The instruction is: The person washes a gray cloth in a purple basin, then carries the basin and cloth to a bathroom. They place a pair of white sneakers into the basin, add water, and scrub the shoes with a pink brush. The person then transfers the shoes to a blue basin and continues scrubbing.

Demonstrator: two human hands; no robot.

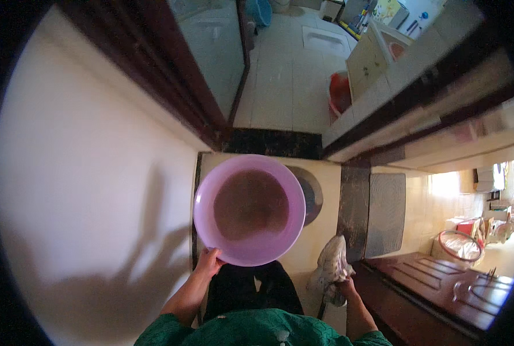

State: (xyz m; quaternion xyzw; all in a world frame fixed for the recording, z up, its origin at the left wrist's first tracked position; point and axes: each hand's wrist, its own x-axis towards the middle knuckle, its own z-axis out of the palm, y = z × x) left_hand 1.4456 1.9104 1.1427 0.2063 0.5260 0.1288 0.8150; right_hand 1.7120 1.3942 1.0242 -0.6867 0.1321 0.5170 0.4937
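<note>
A pink-purple plastic basin (251,255) with murky brownish water in it is held out before my body. My left hand (210,261) grips its near-left rim, thumb over the edge. Out to the right, my right hand (346,286) is closed on a bunched, whitish, wet-looking cloth (334,261), which hangs apart from the basin. What kind of cloth it is, I cannot tell.
A dark threshold (278,142) leads into a tiled bathroom with a squat toilet (325,41), a red tub (340,95) and a cabinet (367,65). A white wall (97,186) runs close on the left. At right are a grey mat (385,214) and a brown panelled door (438,281).
</note>
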